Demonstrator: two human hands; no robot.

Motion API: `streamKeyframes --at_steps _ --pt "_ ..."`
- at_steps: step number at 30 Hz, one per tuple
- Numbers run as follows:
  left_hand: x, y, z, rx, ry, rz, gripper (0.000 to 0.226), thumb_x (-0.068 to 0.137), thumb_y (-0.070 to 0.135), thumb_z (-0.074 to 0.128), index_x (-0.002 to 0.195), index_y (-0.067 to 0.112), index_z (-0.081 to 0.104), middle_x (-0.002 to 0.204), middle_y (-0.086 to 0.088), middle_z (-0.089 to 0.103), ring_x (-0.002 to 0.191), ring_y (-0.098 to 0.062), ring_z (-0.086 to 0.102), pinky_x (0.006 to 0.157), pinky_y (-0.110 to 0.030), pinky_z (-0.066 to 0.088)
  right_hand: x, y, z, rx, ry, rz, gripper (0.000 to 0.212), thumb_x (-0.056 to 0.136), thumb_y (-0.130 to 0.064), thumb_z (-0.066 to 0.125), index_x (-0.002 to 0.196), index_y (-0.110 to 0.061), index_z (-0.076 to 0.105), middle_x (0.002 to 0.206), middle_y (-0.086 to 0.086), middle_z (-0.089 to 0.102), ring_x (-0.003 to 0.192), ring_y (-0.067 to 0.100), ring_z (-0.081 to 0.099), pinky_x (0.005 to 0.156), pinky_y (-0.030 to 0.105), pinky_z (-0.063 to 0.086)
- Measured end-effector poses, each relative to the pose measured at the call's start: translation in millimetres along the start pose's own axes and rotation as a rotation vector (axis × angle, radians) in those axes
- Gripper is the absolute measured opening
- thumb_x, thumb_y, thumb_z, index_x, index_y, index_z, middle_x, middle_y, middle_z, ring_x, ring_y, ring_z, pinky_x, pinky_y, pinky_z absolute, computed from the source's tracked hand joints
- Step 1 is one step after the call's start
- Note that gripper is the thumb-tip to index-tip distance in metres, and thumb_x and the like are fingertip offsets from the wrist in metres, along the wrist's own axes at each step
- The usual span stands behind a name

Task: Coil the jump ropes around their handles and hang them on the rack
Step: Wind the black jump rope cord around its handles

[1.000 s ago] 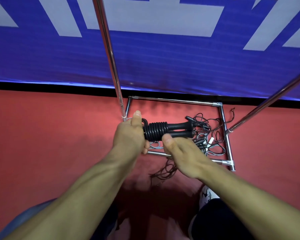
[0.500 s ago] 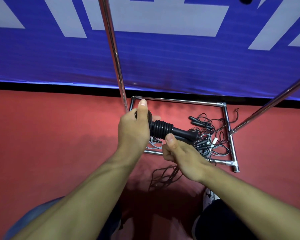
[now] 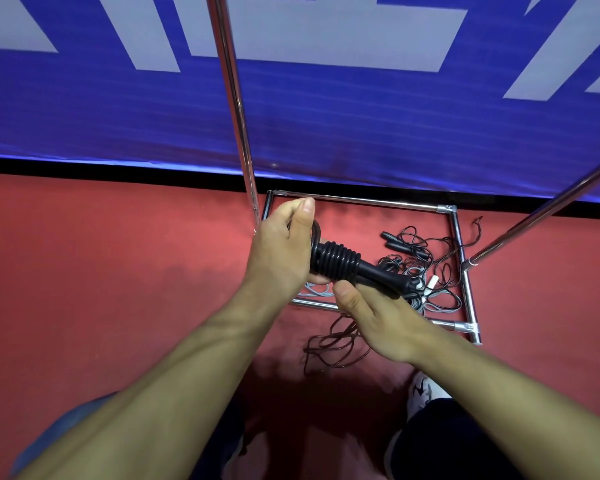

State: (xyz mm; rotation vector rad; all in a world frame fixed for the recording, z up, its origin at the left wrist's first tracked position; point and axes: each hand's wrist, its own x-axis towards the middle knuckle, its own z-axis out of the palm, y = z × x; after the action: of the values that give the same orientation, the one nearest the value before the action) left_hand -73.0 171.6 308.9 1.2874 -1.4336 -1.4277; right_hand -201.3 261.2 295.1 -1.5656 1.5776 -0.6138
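Observation:
A black jump rope (image 3: 340,261) is wound in tight coils around its two black handles, which lie side by side and tilt down to the right. My left hand (image 3: 284,251) grips the left end of the bundle, where a loop of rope curls past my thumb. My right hand (image 3: 371,313) holds the handles from below near their right end, thumb on top. The chrome rack (image 3: 238,109) rises just behind my hands, and its base frame (image 3: 361,201) lies on the red floor.
Several loose jump ropes (image 3: 426,268) lie tangled inside the rack's base, and a dark red rope (image 3: 333,344) trails on the floor under my right wrist. A slanted chrome bar (image 3: 548,213) crosses at the right. A blue banner wall (image 3: 361,126) stands behind. My shoe (image 3: 421,389) is at the lower right.
Both hands rose slightly with the bundle, which tilted from level to slanting down to the right. My left hand lifted its end, and my right hand slid under the handles.

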Motion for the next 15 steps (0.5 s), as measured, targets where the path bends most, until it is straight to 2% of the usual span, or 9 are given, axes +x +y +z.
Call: streamKeyframes --at_steps 2,5,6,7,8,10,12,13,15 --pt "-0.8 1.9 0.6 -0.023 -0.012 -0.012 0.022 0.106 0.034 0.042 0.109 0.027 0.063 0.081 -0.021 0.067 0.063 -0.028 0.071 0.045 -0.03 0.056 0.4 1.2 -0.4 -0.013 -0.001 -0.011 0.021 0.089 -0.05 0.022 0.073 -0.045 0.035 0.07 -0.033 0.052 0.079 -0.029 0.044 0.073 0.001 0.034" --pt "-0.1 1.2 1.1 -0.04 0.008 -0.017 0.026 0.107 0.03 0.04 0.111 0.025 0.065 0.078 -0.014 0.074 0.059 -0.024 0.071 0.043 -0.03 0.055 2.2 1.3 -2.0 -0.052 -0.042 -0.067 0.022 0.094 -0.047 0.025 0.093 -0.046 0.046 0.083 -0.058 0.044 0.087 -0.032 0.042 0.08 -0.002 0.033" --pt "0.8 0.4 1.3 -0.042 0.019 -0.019 0.027 0.107 0.029 0.04 0.106 0.025 0.067 0.079 -0.019 0.072 0.056 -0.026 0.07 0.043 -0.031 0.055 3.5 5.5 -1.7 -0.084 -0.045 -0.099 0.027 0.1 -0.044 0.027 0.106 -0.042 0.053 0.087 -0.054 0.048 0.089 -0.028 0.045 0.081 0.0 0.034" --pt "1.6 0.1 1.1 -0.041 0.028 -0.03 0.029 0.107 0.029 0.04 0.101 0.026 0.068 0.081 -0.026 0.069 0.054 -0.027 0.067 0.042 -0.031 0.054 5.9 10.7 -0.3 -0.128 -0.025 -0.148 0.03 0.104 -0.042 0.029 0.118 -0.036 0.055 0.09 -0.04 0.055 0.09 -0.017 0.05 0.082 0.005 0.038" --pt "2.9 -0.8 1.2 -0.04 0.035 -0.046 0.03 0.107 0.029 0.04 0.097 0.027 0.068 0.082 -0.03 0.063 0.051 -0.025 0.065 0.041 -0.031 0.054 7.9 16.5 1.7 -0.186 0.009 -0.203 0.035 0.105 -0.043 0.03 0.118 -0.027 0.059 0.09 -0.025 0.056 0.086 -0.004 0.053 0.081 0.014 0.044" --pt "4.6 -1.1 1.2 -0.042 0.034 -0.092 0.033 0.107 0.03 0.039 0.091 0.026 0.067 0.081 -0.023 0.055 0.046 -0.018 0.062 0.04 -0.031 0.053 8.2 28.6 3.6 -0.275 0.056 -0.249 0.037 0.102 -0.045 0.028 0.102 -0.018 0.054 0.085 -0.01 0.048 0.076 0.011 0.051 0.072 0.031 0.049" --pt "6.9 -0.7 -2.1 -0.044 0.009 -0.137 0.035 0.108 0.031 0.039 0.09 0.024 0.068 0.081 -0.017 0.052 0.042 -0.014 0.06 0.039 -0.031 0.054 8.4 37.6 3.0 -0.361 0.076 -0.268 0.036 0.099 -0.039 0.031 0.102 -0.012 0.055 0.085 -0.004 0.052 0.073 0.018 0.054 0.067 0.034 0.05" --pt "8.1 -0.1 -4.9 -0.034 -0.02 -0.152 0.036 0.108 0.032 0.039 0.091 0.022 0.069 0.079 -0.014 0.05 0.04 -0.012 0.059 0.038 -0.03 0.053 8.7 41.5 2.9 -0.412 0.094 -0.294 0.033 0.097 -0.034 0.034 0.104 -0.01 0.056 0.084 0.001 0.056 0.071 0.022 0.057 0.065 0.035 0.052" --pt "9.1 -0.5 -10.6 0.022 -0.097 -0.165 0.037 0.108 0.031 0.038 0.094 0.017 0.069 0.072 -0.007 0.046 0.038 -0.009 0.057 0.036 -0.028 0.051 11.4 43.9 -3.2 -0.418 0.123 -0.246 0.018 0.089 -0.031 0.039 0.103 -0.027 0.05 0.084 -0.001 0.055 0.073 0.023 0.055 0.066 0.036 0.049"
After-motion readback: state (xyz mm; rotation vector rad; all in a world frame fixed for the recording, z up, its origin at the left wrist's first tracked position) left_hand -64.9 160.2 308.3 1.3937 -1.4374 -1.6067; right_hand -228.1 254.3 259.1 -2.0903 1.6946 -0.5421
